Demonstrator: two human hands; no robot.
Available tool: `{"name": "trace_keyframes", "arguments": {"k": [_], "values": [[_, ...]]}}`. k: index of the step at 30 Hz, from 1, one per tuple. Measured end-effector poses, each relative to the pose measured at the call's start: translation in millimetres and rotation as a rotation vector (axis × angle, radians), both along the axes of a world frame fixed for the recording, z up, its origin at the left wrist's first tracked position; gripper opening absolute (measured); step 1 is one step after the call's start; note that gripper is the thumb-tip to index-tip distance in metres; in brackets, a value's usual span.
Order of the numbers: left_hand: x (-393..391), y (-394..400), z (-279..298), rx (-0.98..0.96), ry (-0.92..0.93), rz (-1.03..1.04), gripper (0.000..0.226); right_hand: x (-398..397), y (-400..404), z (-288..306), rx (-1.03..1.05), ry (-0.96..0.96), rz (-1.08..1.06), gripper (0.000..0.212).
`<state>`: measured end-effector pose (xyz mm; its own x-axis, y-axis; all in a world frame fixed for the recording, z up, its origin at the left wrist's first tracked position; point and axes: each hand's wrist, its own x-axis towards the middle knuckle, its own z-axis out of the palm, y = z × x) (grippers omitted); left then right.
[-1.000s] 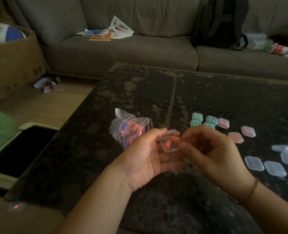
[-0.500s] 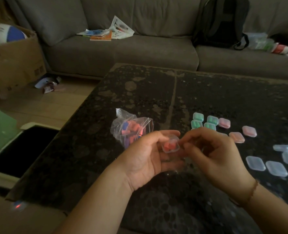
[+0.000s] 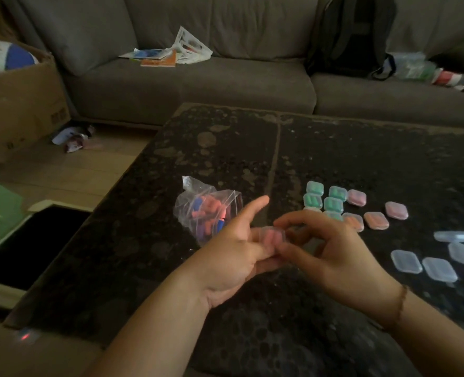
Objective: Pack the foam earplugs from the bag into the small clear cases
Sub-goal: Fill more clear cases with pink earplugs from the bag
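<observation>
A small clear case (image 3: 272,237) with pink earplugs inside sits between both my hands above the dark table (image 3: 361,159). My left hand (image 3: 233,251) supports it from below with the thumb lifted, and my right hand (image 3: 331,254) pinches it from the right. The clear bag of earplugs (image 3: 207,210), holding orange, blue and purple ones, lies on the table just left of my left hand. Filled cases with green plugs (image 3: 324,198) and pink and orange plugs (image 3: 375,219) lie behind my right hand. Empty clear cases (image 3: 439,263) lie to the right.
A grey sofa (image 3: 225,85) runs behind the table, with papers (image 3: 171,53) and a black backpack (image 3: 353,34) on it. A cardboard box (image 3: 18,104) with a ball stands at left on the wood floor. The table's left edge lies near the bag.
The case's lid was open a second ago and is down over the pink plugs now. My left thumb has lifted off the case, and my right fingers have closed over it.
</observation>
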<state>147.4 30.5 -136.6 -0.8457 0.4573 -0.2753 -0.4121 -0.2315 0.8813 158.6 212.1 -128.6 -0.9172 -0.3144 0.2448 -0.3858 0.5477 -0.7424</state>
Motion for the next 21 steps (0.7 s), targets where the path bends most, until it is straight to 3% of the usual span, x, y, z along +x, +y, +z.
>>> {"name": "trace_keyframes", "arguments": {"k": [5,9,13,17,21], "values": [[-3.7,11.4,0.8,-0.075,0.038,0.018,0.076,-5.8,15.0,4.0,0.283,0.100,0.045,0.043],[-8.2,33.6,5.4,-0.267,0.141,-0.060,0.047,-7.4,30.1,6.5,0.370,0.211,-0.022,0.033],[-17.6,63.8,1.3,-0.248,0.114,0.003,0.028,-10.1,53.4,6.2,0.516,0.254,-0.194,0.029],[-22.7,93.7,-10.8,-0.526,0.289,0.058,0.034,-20.3,96.9,15.3,0.741,0.039,-0.401,0.025],[-18.3,116.8,-14.4,-0.635,0.411,0.006,0.036,-24.1,147.5,19.9,0.787,-0.121,-0.559,0.022]]}}
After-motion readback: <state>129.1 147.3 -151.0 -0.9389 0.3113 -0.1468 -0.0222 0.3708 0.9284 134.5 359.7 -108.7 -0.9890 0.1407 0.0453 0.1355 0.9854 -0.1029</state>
